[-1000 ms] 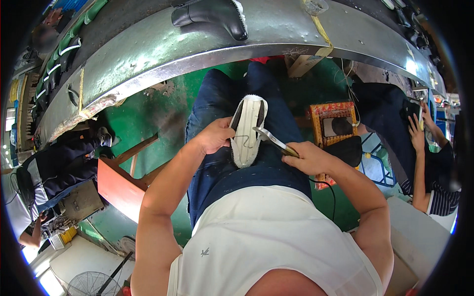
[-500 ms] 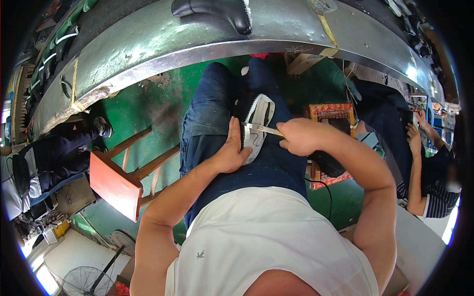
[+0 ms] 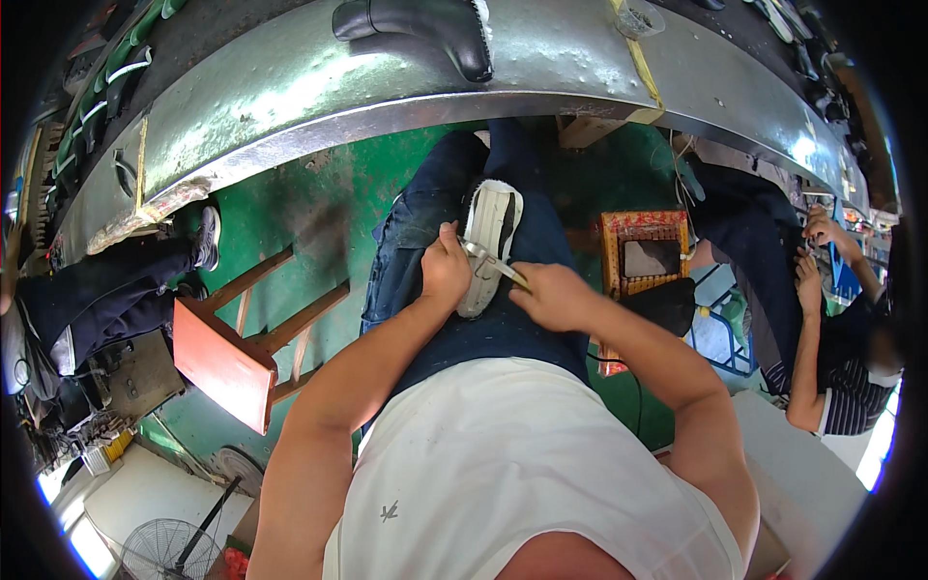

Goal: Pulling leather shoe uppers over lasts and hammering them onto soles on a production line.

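Note:
A boot or shoe [image 3: 475, 294] lies sole up across my thighs, its underside pale grey with a white rim and a dark strip inside. My left hand [image 3: 447, 266] is closed at its left edge, fingers curled and partly hidden. My right hand [image 3: 556, 295] grips a metal tool that looks like pliers [image 3: 496, 265], with a bit of yellowish handle showing. The tool's metal end lies over the left part of the sole, close to my left fingertips. Whatever its tip touches is too small to make out.
A black boot [image 3: 425, 29] lies on the metal-covered bench [image 3: 300, 87] ahead. To my left is a red-topped wooden stool [image 3: 224, 362]; to my right, a red-and-yellow woven seat [image 3: 646, 253]. A person [image 3: 822, 290] works at far right. A fan [image 3: 172, 549] stands lower left.
My left hand has gone from lying flat along the shoe to curled at its edge. The shoe has turned more sole up, and the tool has moved left and is angled more steeply.

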Demonstrator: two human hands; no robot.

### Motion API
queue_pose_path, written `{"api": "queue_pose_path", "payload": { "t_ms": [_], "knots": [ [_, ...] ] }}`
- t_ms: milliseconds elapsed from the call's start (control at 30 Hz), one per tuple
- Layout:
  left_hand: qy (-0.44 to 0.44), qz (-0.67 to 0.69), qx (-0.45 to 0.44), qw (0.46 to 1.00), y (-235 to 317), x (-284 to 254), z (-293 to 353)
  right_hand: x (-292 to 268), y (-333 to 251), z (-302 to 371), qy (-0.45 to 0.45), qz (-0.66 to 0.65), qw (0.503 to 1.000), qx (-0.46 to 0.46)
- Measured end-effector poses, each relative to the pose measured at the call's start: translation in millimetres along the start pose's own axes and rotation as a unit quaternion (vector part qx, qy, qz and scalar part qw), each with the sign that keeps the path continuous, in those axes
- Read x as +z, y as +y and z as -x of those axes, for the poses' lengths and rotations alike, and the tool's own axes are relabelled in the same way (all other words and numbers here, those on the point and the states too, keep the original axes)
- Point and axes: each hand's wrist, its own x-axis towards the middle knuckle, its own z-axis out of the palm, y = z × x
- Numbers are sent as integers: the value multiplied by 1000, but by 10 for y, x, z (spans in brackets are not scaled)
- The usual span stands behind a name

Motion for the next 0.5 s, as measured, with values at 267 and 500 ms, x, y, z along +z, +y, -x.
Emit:
{"api": "queue_pose_path", "payload": {
  "t_ms": [267,500],
  "knots": [
    [31,-129,187,973,84,0,126,-138,269,79,172,152,972,-42],
    [-59,-236,335,910,124,-87,229,-98,557,95,92,83,990,74]
  ]
}}
